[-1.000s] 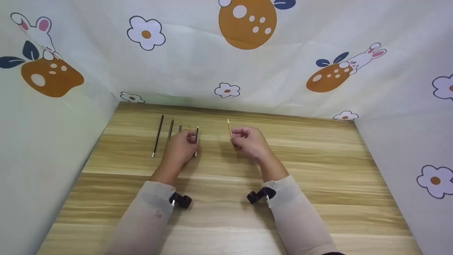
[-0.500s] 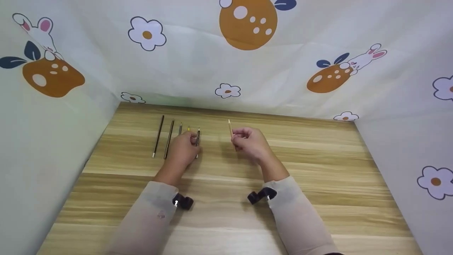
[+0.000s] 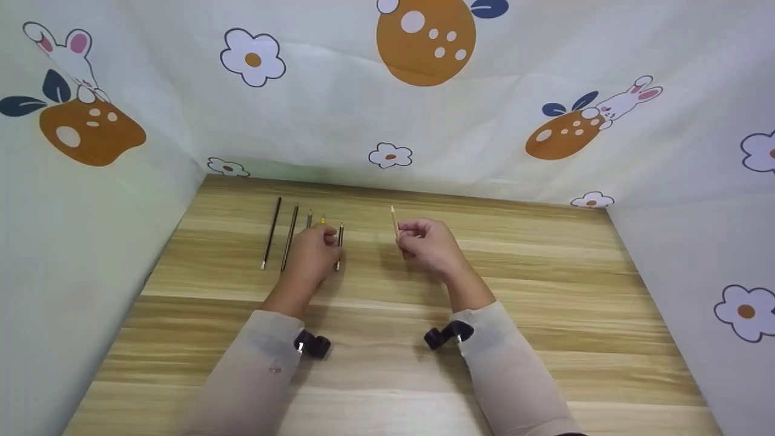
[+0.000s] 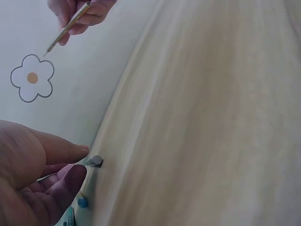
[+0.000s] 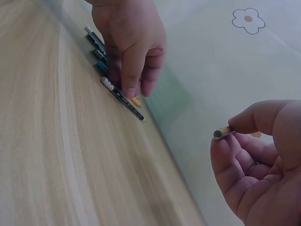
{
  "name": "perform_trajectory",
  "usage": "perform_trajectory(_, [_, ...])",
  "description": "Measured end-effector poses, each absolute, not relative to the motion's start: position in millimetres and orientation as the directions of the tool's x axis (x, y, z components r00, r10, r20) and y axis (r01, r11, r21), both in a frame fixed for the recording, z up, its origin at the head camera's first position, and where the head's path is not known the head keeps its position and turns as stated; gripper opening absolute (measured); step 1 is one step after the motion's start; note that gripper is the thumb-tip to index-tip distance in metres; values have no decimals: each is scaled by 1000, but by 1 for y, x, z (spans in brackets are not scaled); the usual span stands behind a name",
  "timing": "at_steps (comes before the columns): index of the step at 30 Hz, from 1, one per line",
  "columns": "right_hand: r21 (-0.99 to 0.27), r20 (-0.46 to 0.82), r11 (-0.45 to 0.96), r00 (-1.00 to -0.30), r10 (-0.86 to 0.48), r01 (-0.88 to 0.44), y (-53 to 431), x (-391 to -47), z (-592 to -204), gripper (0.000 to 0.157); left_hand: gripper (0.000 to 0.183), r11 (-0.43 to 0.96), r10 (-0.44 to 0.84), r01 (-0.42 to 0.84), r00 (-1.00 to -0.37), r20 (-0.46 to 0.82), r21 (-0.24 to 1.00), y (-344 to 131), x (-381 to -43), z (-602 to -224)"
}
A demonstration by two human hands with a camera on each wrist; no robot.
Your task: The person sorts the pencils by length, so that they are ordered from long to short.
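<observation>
My left hand (image 3: 312, 253) hovers over the right end of a row of pencils, thumb and fingertips slightly parted. Just beyond those fingertips a dark pencil with a white eraser (image 5: 121, 99) lies on the table. To its left are a yellow-tipped pencil (image 3: 323, 218) and a grey pencil (image 3: 309, 217), both partly covered by the hand. Two long dark pencils lie farther left, one thin with a white end (image 3: 272, 234), the other a darker striped one (image 3: 290, 237). Between thumb and fingers, my right hand (image 3: 431, 245) pinches a natural-wood pencil (image 3: 394, 219), point upward, above the table.
The wood-grain table (image 3: 375, 363) meets a patterned cloth backdrop (image 3: 315, 109) along its far edge, with more cloth at both sides. A small black camera (image 3: 315, 345) sits on the left wrist, another black camera (image 3: 447, 334) on the right.
The dark pencil has gone from my left fingers down onto the table at the row's right end, and the fingers have come off it. My right hand holds its pencil in the same place.
</observation>
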State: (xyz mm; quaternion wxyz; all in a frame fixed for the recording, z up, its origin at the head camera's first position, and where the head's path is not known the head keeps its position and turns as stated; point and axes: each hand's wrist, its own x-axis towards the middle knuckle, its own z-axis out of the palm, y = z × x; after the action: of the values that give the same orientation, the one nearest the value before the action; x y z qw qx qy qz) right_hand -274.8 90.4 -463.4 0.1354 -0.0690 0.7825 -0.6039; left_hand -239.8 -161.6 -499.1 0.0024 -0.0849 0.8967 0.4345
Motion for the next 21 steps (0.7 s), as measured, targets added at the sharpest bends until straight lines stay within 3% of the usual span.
perform_trajectory(13, [-949, -172, 304, -944, -280, 83, 72, -274, -467, 32, 48, 453, -170, -178, -979, -111, 874, -185, -241, -492])
perform_trajectory(21, [-941, -224, 315, -927, -300, 125, 49, -278, -477, 30, 47, 376, -215, -133, -975, -54, 917, -189, -243, -491])
